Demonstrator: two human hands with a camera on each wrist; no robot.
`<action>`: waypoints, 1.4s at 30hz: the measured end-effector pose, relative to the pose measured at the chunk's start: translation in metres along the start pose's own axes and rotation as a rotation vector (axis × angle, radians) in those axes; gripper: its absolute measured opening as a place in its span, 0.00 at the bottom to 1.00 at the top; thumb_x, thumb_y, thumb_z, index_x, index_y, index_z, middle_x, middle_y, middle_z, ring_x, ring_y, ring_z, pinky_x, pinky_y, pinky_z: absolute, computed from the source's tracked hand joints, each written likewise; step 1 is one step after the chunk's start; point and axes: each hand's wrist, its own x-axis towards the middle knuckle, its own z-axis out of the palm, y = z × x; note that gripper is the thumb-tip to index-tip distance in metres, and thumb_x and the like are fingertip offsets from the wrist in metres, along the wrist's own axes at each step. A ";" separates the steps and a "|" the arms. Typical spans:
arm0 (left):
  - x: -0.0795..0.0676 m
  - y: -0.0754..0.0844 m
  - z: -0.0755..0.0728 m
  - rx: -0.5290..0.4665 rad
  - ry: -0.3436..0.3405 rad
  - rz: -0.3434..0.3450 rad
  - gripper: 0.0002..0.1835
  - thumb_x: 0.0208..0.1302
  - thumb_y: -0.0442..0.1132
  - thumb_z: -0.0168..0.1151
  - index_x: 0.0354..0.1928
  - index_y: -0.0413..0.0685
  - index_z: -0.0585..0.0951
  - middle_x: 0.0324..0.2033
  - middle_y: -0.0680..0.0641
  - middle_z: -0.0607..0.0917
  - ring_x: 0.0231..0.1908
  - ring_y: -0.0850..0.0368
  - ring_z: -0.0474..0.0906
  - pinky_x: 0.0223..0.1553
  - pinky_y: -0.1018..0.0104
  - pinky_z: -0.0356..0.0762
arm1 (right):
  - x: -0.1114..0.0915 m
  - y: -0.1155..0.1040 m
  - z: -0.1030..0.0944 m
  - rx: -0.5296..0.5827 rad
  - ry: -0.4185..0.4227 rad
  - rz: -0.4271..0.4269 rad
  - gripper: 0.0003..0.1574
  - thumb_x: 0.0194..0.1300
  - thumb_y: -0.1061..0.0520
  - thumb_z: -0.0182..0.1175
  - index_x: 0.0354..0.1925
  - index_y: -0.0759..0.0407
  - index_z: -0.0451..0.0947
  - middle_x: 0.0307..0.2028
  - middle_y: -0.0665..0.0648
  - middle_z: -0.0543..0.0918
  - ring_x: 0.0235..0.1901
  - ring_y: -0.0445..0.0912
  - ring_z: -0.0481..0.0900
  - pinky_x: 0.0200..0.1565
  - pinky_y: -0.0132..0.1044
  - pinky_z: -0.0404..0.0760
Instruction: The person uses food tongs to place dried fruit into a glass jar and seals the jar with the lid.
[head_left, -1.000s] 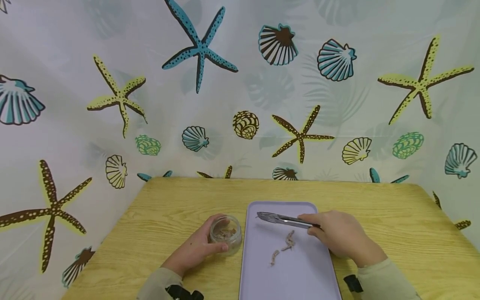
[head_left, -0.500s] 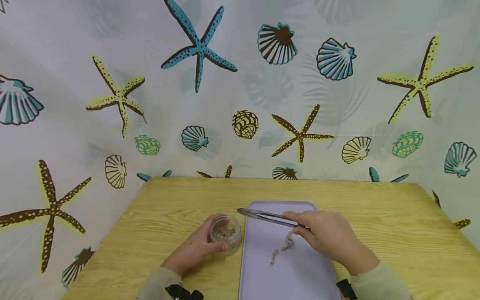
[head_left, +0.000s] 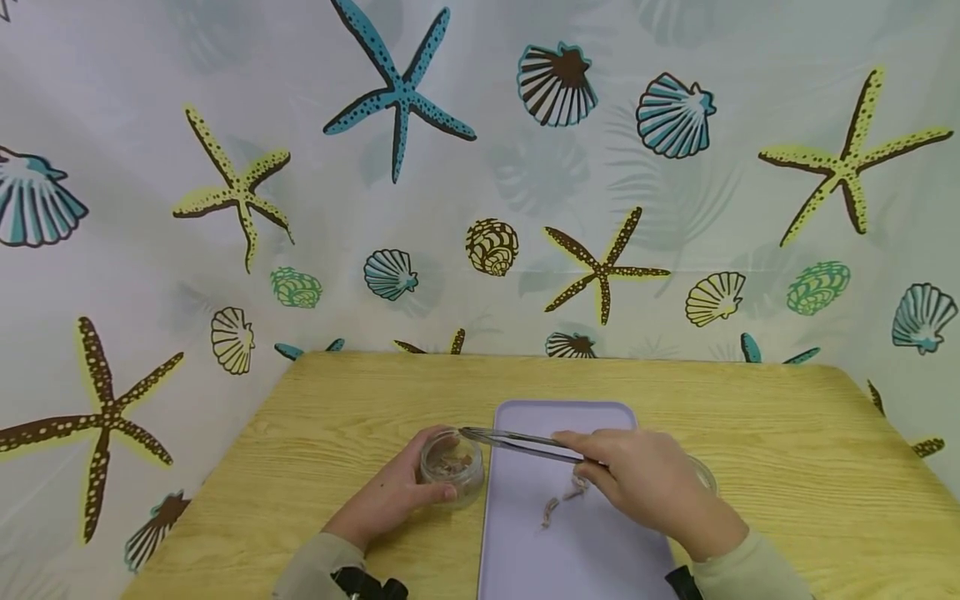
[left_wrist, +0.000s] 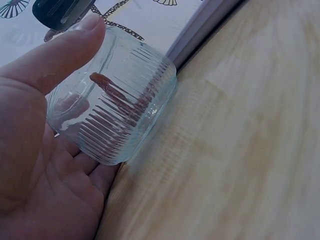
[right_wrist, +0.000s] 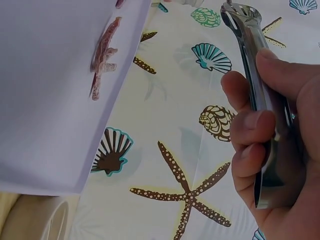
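Note:
My left hand (head_left: pixel 393 496) grips a small clear glass jar (head_left: pixel 468 492) beside the tray's left edge. Reddish-brown shrivelled pieces (left_wrist: pixel 117 95) show through its ribbed wall in the left wrist view. My right hand (head_left: pixel 648 483) holds metal tongs (head_left: pixel 517 441) above the lilac tray (head_left: pixel 577 567), their tips right at the jar's rim. In the right wrist view, fingers and thumb wrap the steel tongs (right_wrist: pixel 260 85); I cannot tell what their tips hold. Two thin, twisted dried pieces (head_left: pixel 550 512) lie on the tray, the farther one partly behind my right hand.
Behind my right hand, the curved rim of a round clear object (head_left: pixel 705 475) shows on the wooden table (head_left: pixel 810 467). A pale rounded object (right_wrist: pixel 35 220) sits beside the tray in the right wrist view. A shell-and-starfish cloth (head_left: pixel 480 192) hangs behind the table.
My right hand has carried the tongs leftward from over the tray to the jar's rim. The round clear object has come into view behind it. My left hand and the jar have stayed put.

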 end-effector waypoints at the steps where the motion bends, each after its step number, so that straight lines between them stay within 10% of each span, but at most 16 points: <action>1: 0.000 0.000 0.000 0.003 0.002 -0.001 0.45 0.62 0.51 0.73 0.75 0.58 0.59 0.72 0.49 0.68 0.70 0.49 0.63 0.69 0.47 0.56 | 0.000 0.000 0.000 0.000 0.000 0.000 0.27 0.66 0.47 0.68 0.63 0.37 0.80 0.39 0.38 0.86 0.24 0.31 0.70 0.20 0.29 0.63; 23: -0.001 0.002 0.001 0.025 0.021 -0.004 0.46 0.59 0.54 0.75 0.75 0.62 0.59 0.71 0.53 0.69 0.70 0.50 0.63 0.70 0.46 0.55 | -0.003 0.009 -0.010 0.037 -0.024 0.044 0.28 0.66 0.48 0.69 0.64 0.40 0.80 0.32 0.36 0.81 0.23 0.30 0.68 0.23 0.30 0.66; 42: -0.002 0.000 -0.002 0.000 0.001 0.000 0.46 0.59 0.53 0.75 0.75 0.63 0.59 0.71 0.52 0.69 0.70 0.49 0.62 0.70 0.46 0.54 | -0.044 0.053 -0.017 -0.020 -0.191 0.187 0.25 0.65 0.50 0.70 0.61 0.39 0.82 0.39 0.38 0.85 0.27 0.32 0.69 0.29 0.34 0.69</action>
